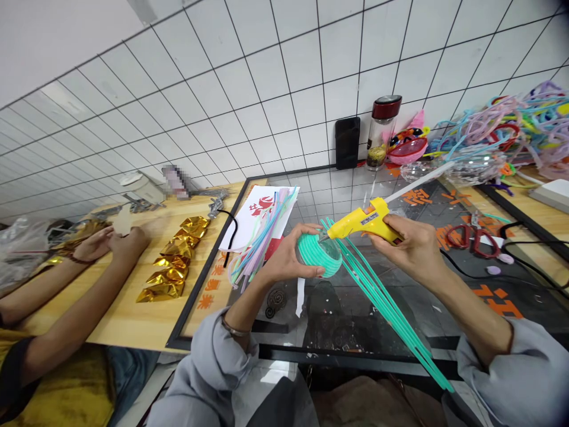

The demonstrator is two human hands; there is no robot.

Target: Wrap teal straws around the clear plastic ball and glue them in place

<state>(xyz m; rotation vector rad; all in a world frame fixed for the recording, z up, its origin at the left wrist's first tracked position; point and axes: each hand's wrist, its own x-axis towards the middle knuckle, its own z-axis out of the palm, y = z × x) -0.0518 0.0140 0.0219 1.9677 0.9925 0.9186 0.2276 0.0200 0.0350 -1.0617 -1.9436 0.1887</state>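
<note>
My left hand (291, 258) is closed round a small cup-shaped form wound with teal pipe cleaner (317, 254), held over the glass table (355, 320). My right hand (411, 243) grips a yellow hot glue gun (367, 220) with a white glue stick out its back. Its nozzle touches the rim of the teal form. Several long teal pipe cleaners (386, 302) run from the form down toward my lap, passing under my right wrist.
Pastel pipe cleaners (262, 237) lie on a white sheet at the left. Gold foil pieces (173, 261) sit on the wooden bench, where another person's hands (111, 240) work. A phone (347, 142), a jar (381, 133), red scissors (466, 240) and a pipe-cleaner heap (511, 127) sit behind.
</note>
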